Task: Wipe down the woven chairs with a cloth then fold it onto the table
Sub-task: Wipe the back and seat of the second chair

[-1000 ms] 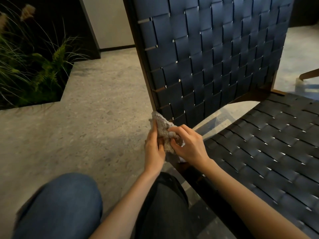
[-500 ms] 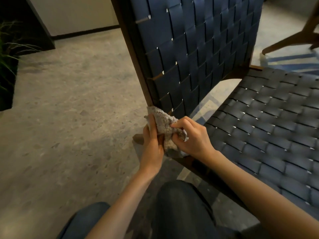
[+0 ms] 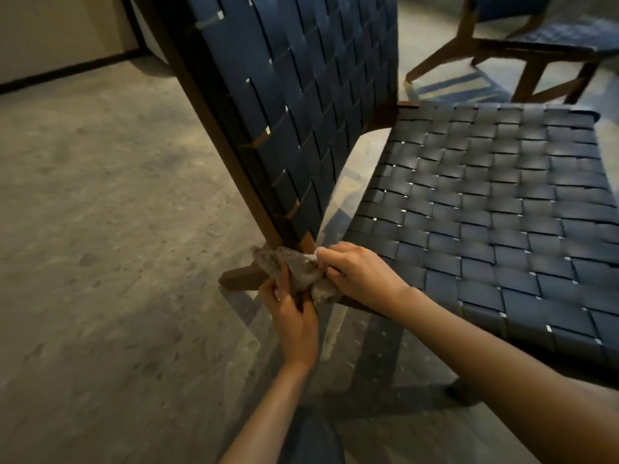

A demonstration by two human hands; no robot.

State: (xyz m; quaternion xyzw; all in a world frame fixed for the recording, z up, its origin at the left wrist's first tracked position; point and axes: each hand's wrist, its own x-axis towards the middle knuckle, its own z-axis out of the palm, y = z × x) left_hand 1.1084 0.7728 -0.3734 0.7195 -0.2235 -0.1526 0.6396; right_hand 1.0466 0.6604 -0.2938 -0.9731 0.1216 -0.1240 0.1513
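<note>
Both hands pinch bunched grey cloth at woven chair rear corner, where backrest meets seat frame. Left hand grip below, right hand grip above.

Left hand, right hand close together, fingers curled, seemingly pinching.

The woven chair has navy straps in a checkerboard basket weave on a dark brown wooden frame. The cloth is mottled grey. The floor is speckled grey-beige. At one o'clock, the second chair has a blue weave and brown legs. At ten o'clock, the wall is pale beige.
</note>
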